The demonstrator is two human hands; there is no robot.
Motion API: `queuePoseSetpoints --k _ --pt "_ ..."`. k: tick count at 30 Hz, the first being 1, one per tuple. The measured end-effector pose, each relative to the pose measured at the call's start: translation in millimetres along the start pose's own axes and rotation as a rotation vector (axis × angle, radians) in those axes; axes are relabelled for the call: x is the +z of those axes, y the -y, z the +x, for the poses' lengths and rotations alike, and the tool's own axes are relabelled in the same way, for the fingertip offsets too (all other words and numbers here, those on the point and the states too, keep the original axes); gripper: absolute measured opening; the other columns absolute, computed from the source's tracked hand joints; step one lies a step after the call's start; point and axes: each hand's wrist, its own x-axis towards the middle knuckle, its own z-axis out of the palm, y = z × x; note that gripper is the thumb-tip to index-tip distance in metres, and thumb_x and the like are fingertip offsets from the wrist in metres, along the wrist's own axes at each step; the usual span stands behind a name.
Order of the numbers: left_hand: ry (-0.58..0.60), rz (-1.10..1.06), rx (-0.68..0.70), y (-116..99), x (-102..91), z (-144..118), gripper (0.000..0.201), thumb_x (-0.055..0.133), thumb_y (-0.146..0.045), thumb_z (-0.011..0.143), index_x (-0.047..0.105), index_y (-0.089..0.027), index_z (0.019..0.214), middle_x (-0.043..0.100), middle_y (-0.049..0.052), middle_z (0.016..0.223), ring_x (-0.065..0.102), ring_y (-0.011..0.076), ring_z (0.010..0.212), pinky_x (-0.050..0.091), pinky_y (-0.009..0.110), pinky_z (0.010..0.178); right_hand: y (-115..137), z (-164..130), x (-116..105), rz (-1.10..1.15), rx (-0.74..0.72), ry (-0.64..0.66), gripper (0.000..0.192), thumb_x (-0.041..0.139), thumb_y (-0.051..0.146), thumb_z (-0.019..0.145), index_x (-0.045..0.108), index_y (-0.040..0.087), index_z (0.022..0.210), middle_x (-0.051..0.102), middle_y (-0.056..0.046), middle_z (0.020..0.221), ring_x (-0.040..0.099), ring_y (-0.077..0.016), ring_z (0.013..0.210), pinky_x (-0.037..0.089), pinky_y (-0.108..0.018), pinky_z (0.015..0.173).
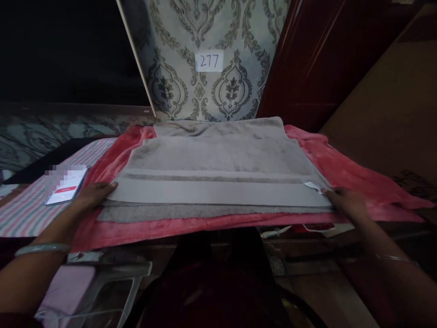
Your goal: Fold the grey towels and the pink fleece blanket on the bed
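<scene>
A grey towel [218, 168] lies folded across a red blanket [341, 168] on the surface in front of me. My left hand [92, 195] grips the towel's near left corner. At the near right corner my right hand [344, 202] pinches the folded edge, beside a small white tag [312, 186]. The upper layer's edge sits a little behind the lower layer's edge. A band runs across the towel near its front.
A phone [66, 187] lies on striped cloth [30, 209] at the left. A patterned wall with a paper reading 277 [209, 61] stands behind. A dark red panel [324, 59] rises at the right. A clear plastic object [112, 287] sits below at the near left.
</scene>
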Motion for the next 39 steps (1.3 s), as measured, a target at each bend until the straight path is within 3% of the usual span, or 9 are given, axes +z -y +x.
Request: queuePoseSetpoints --k 4,7,10,16,18,23,29,34,39 --pt "0.109 0.308 0.017 -13.2 -8.8 0.3 0.042 0.057 -0.051 0.078 0.067 -0.014 0.092 0.070 0.006 0.081 0.065 0.0255 0.084 0.052 0.032 0.074 -13.9 6.5 7.4 -0.193 -0.065 -0.059 0.017 0.064 0.031 0.090 0.069 0.015 0.088 0.065 -0.018 0.082 0.058 -0.0282 0.070 0.037 -0.037 0.064" --pt "-0.108 0.585 0.092 -40.3 -6.5 -7.4 0.052 0.043 -0.048 0.087 0.065 -0.009 0.112 0.069 0.015 0.103 0.064 0.0319 0.097 0.052 0.040 0.083 -3.5 4.3 17.6 -0.196 -0.266 -0.245 0.032 0.053 0.027 0.091 0.068 0.011 0.115 0.066 -0.023 0.105 0.062 -0.0321 0.089 0.045 -0.039 0.075" --pt "-0.245 0.565 0.440 -79.7 20.1 -22.7 0.049 0.040 -0.041 0.089 0.062 -0.011 0.121 0.063 0.017 0.121 0.059 0.0309 0.111 0.048 0.043 0.097 39.9 -9.6 40.1 0.021 -0.618 -0.260 0.031 0.052 0.027 0.088 0.068 0.015 0.112 0.066 -0.016 0.107 0.062 -0.0289 0.094 0.048 -0.041 0.087" --pt "0.187 0.389 1.108 -163.9 115.7 -44.0 0.027 0.045 -0.026 0.092 0.065 -0.020 0.110 0.061 0.010 0.115 0.058 0.0229 0.108 0.047 0.036 0.098 160.3 -40.8 93.2 0.111 -1.175 0.102 0.029 0.055 0.019 0.089 0.068 0.021 0.114 0.064 -0.011 0.113 0.058 -0.0247 0.107 0.046 -0.038 0.097" --pt "0.185 0.516 1.110 -184.5 130.0 -35.1 0.027 0.046 -0.025 0.093 0.065 -0.021 0.111 0.060 0.011 0.116 0.058 0.0246 0.107 0.048 0.039 0.095 184.7 -33.0 98.7 -0.014 -1.127 0.151 0.033 0.055 0.013 0.087 0.070 0.020 0.115 0.064 -0.011 0.112 0.057 -0.0245 0.106 0.046 -0.037 0.097" --pt "-0.021 0.725 0.729 -209.5 122.9 4.0 0.037 0.043 -0.025 0.094 0.064 -0.019 0.124 0.058 0.016 0.122 0.056 0.0319 0.110 0.049 0.045 0.089 203.8 -1.5 94.2 -0.151 -0.875 0.038 0.049 0.053 0.008 0.086 0.063 0.016 0.133 0.062 -0.014 0.121 0.053 -0.0285 0.115 0.044 -0.038 0.098" --pt "0.141 0.661 1.124 -218.2 139.2 20.7 0.038 0.049 -0.036 0.095 0.061 -0.026 0.131 0.052 0.012 0.141 0.050 0.0288 0.125 0.043 0.044 0.102 208.5 11.6 106.3 -0.033 -1.182 0.146 0.041 0.054 0.015 0.090 0.066 0.020 0.129 0.062 -0.012 0.120 0.055 -0.0243 0.111 0.044 -0.036 0.099" --pt "-0.059 0.680 0.761 -233.7 143.9 38.4 0.042 0.042 -0.035 0.097 0.063 -0.018 0.129 0.056 0.019 0.135 0.052 0.0374 0.122 0.044 0.053 0.096 215.8 32.2 105.5 -0.123 -0.888 -0.058 0.046 0.055 0.018 0.091 0.062 0.018 0.136 0.060 -0.017 0.127 0.050 -0.0329 0.116 0.046 -0.044 0.095" --pt "0.164 0.630 1.225 -241.9 162.7 34.5 0.046 0.045 -0.042 0.096 0.057 -0.024 0.136 0.051 0.011 0.145 0.049 0.0300 0.125 0.043 0.045 0.102 221.9 32.4 116.8 -0.053 -1.283 0.112 0.042 0.053 0.026 0.095 0.063 0.023 0.136 0.058 -0.012 0.133 0.052 -0.0272 0.116 0.043 -0.042 0.102"
